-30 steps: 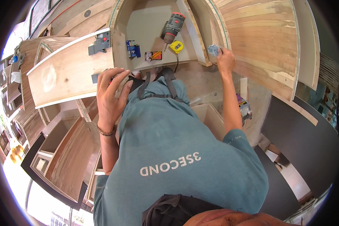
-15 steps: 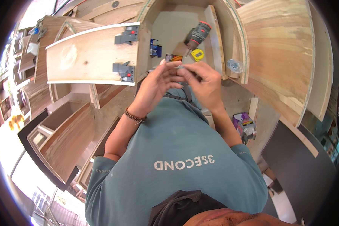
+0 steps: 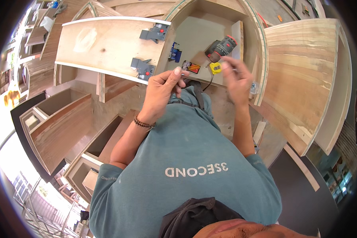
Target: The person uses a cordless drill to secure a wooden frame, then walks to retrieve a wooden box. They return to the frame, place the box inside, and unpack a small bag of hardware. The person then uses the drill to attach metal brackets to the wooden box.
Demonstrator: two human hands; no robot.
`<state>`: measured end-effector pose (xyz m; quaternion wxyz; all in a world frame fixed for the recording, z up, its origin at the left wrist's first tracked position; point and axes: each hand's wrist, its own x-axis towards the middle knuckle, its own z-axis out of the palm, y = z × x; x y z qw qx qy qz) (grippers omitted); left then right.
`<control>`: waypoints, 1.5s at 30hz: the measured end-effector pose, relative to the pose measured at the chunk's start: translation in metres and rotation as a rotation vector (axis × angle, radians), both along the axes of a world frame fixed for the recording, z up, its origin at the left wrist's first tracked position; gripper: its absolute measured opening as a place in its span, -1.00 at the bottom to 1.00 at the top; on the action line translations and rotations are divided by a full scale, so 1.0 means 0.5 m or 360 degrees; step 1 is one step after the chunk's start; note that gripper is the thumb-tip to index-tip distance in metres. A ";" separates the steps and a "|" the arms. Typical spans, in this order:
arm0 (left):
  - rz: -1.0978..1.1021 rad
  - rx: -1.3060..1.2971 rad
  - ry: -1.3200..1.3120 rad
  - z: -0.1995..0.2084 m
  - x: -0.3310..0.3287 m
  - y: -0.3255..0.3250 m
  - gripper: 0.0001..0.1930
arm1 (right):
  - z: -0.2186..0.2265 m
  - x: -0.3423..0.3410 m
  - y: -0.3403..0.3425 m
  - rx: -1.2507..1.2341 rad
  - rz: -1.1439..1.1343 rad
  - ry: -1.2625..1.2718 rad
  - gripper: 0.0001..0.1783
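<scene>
I count two bare hands on my feed, the left hand (image 3: 164, 90) and the right hand (image 3: 238, 81), plus one drill (image 3: 222, 48), one tape measure (image 3: 215, 68), one small printed packet (image 3: 191, 66), one clear bag (image 3: 254, 88) and two clamp-like fittings (image 3: 154, 32); how many blue packages (image 3: 175, 52) sit together I can't tell. The fittings look like grey plastic with red spots, set on a plywood panel (image 3: 107, 47) that has a smooth face, one dark knot and white edging. The drill is dark with red trim, the tape measure yellow and rounded, and the bag crinkled and see-through. The cabinet (image 3: 198, 24) has a flat beige inside and a curved side; to its right I see a bowed wooden panel (image 3: 297, 75) with streaky grain. The left hand's thumb and forefinger are closed on a small pale piece (image 3: 184, 74), too tiny for me to identify, at the fingertips and well apart from the right hand. The right hand is blurred, fingers bent; I can't tell whether it grips anything. The tape measure lies near its fingers, between the hands, while the bag is just beside its outer edge.
</scene>
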<state>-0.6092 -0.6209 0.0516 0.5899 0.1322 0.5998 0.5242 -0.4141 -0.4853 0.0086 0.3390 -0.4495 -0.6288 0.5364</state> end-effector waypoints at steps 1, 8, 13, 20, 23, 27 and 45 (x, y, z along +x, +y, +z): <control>0.0058 0.0022 0.0008 0.007 -0.008 -0.005 -0.60 | -0.062 0.033 0.029 -0.0181 -0.0224 -0.0042 -0.74; 0.0501 0.0132 -0.0152 0.042 -0.075 -0.031 -0.62 | -0.509 0.069 0.184 0.0146 -0.0049 -0.0254 -0.44; 0.0617 0.0160 0.0457 0.030 -0.146 -0.070 -0.66 | -0.570 0.013 0.212 0.0140 0.0254 -0.0069 -0.17; 0.0464 0.0133 0.1832 -0.035 -0.284 -0.036 -0.79 | -0.536 0.016 0.234 0.0510 0.0074 -0.0075 -0.49; 0.0260 0.0227 0.2429 -0.063 -0.333 0.002 -0.80 | -0.461 -0.007 0.228 0.0265 -0.0126 0.0295 -0.46; 0.0238 0.0199 0.2630 -0.075 -0.351 0.016 -0.78 | -0.303 -0.006 0.227 0.0570 -0.0369 0.0094 -0.44; 0.0570 0.0397 -0.0355 0.032 -0.088 0.072 -0.70 | 0.066 -0.010 -0.119 -0.0456 0.0331 0.0613 -0.43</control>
